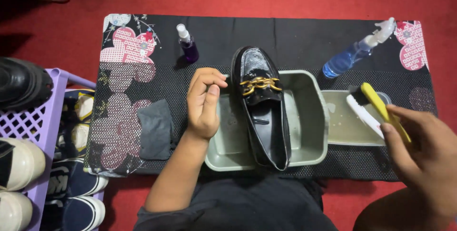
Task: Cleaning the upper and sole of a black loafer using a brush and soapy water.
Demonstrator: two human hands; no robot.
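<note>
Closest in, the right hand (423,150) wraps its grip around a yellow-handled brush (376,105), bristles poised over a small tray (345,126). The left hand (204,102), fingers curled and holding nothing, steadies a black loafer (262,102) lying across a grey basin (309,131), so drips land inside. Beneath lies a black mat (285,33) on red carpet (71,26).

Black floral mat (295,33) on red carpet (66,31): tubs, spray bottles, grey cloth.

We look almost straight down from the head camera, close above the black mat (295,35) on the red floor (71,26), its far edge toward the frame's top.
</note>
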